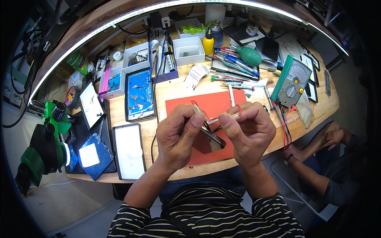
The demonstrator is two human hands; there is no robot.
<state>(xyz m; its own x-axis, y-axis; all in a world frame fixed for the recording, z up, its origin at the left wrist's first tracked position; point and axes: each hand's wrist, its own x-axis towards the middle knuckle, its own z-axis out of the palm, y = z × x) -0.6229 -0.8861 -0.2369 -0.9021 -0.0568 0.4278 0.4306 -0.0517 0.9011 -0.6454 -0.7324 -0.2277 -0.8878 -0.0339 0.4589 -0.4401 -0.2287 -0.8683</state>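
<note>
In front of me, my left hand [178, 133] pinches thumb against fingers on a pale, narrow piece with a thin red wire [213, 118] at it. The wire runs across to my right hand [250, 133], whose thumb and forefinger are also closed on it, with a red loop showing above. Between and below my hands is a dark, shiny object [210, 144] with a metallic edge, over the orange-red mat [198, 160]. My fingers partly cover it, so its kind is unclear.
A green-framed multimeter [292, 81] with red and black leads stands at right, near a seated person's arms [313, 158]. Pens [238, 65], a green rubber blower [249, 56], a blue parts tray [141, 95] and a white tray [129, 152] surround the mat.
</note>
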